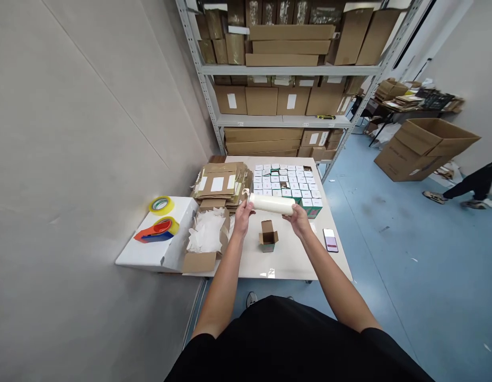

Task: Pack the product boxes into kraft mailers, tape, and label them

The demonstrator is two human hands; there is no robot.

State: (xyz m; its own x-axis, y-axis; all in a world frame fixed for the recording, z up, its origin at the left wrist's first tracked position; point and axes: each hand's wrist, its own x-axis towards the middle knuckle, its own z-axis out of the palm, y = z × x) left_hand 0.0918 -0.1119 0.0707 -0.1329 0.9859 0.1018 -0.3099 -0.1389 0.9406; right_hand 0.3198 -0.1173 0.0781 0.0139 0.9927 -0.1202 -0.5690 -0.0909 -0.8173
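Observation:
Above the table (288, 260), a long cream-white cylinder (272, 203) with a small curved piece at its left end is held level between both hands. My left hand (243, 216) grips it near that curved end. My right hand (297, 218) has its fingers closed around the other end. Just below it stands a small box (269, 243) with its brown flaps spread open. Behind the cylinder, rows of small white-topped boxes (286, 180) are packed close together, a few with open tops.
Flattened cardboard (218, 178) is stacked at the back left. In front of it is an open carton (202, 261) of white paper (208, 232). A tape dispenser (156, 232) lies on a white box (129, 257). A phone (330, 240) rests right. Shelving (286, 121) stands behind; someone's legs (479, 183) show right.

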